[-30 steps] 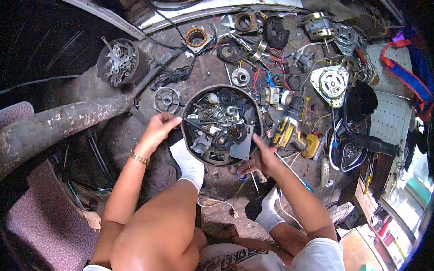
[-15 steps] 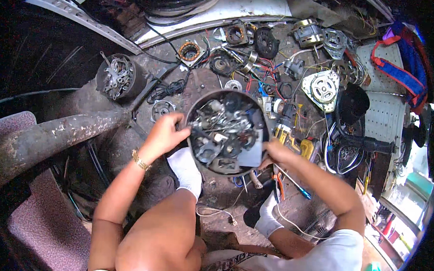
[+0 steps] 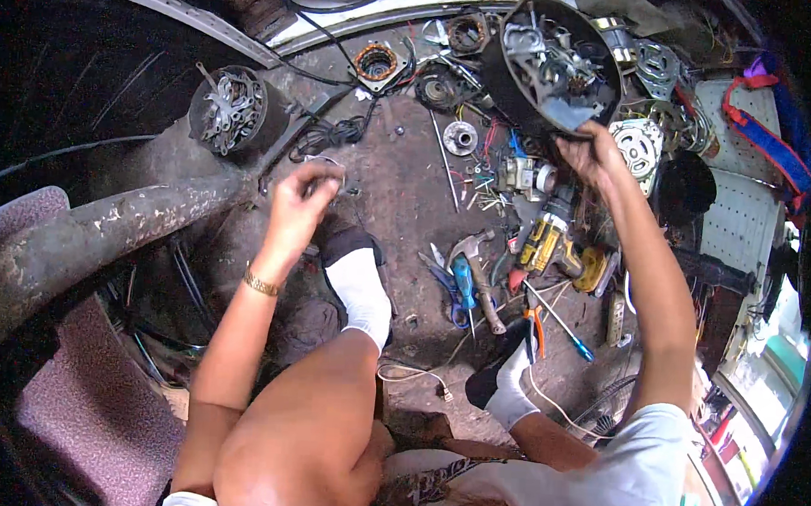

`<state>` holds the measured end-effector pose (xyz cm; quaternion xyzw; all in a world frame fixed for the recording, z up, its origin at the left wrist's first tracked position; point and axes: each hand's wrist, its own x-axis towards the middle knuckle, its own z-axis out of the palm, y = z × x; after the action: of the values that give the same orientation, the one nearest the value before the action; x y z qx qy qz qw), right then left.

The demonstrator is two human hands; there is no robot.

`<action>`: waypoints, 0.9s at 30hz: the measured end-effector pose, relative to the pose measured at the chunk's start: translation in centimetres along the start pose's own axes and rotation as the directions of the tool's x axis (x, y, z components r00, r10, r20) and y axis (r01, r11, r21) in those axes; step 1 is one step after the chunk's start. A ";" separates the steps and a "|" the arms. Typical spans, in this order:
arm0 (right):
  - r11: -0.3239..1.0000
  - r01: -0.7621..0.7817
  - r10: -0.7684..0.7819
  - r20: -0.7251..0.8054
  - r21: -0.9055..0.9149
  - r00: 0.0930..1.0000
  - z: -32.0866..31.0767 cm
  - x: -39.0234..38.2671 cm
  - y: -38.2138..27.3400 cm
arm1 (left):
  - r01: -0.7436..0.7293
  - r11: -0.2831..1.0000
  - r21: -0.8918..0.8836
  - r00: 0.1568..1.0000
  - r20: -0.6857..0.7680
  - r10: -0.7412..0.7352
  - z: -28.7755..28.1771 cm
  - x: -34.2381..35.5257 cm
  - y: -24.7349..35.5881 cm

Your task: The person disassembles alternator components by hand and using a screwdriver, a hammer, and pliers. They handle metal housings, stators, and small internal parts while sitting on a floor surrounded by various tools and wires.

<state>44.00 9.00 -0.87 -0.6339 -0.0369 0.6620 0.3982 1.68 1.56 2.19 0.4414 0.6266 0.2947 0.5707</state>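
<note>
The right hand (image 3: 593, 158) grips the near rim of a round, dark metal tub (image 3: 498, 81); the left hand (image 3: 301, 194), loosely curled, hold unclear, is well apart

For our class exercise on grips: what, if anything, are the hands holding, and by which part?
The right hand holds the round dark parts tub by its near edge; whether the left hand holds anything cannot be told.

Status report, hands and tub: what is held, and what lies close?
Right hand grips tub at near rim. Left hand apart from tub, grip unclear. Tub holds metal parts; white cover close beside right hand.
</note>
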 end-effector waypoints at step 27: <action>0.224 0.672 -0.939 0.029 -0.706 0.344 0.5 -6.6 8.2 | 0.108 0.987 -0.119 0.991 -0.071 -0.117 -2.5 -2.4 -3.7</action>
<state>38.84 -0.09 0.02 -0.7238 -0.4958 0.1433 0.4581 -1.67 -1.79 0.52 0.3599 0.6541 0.3146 0.5862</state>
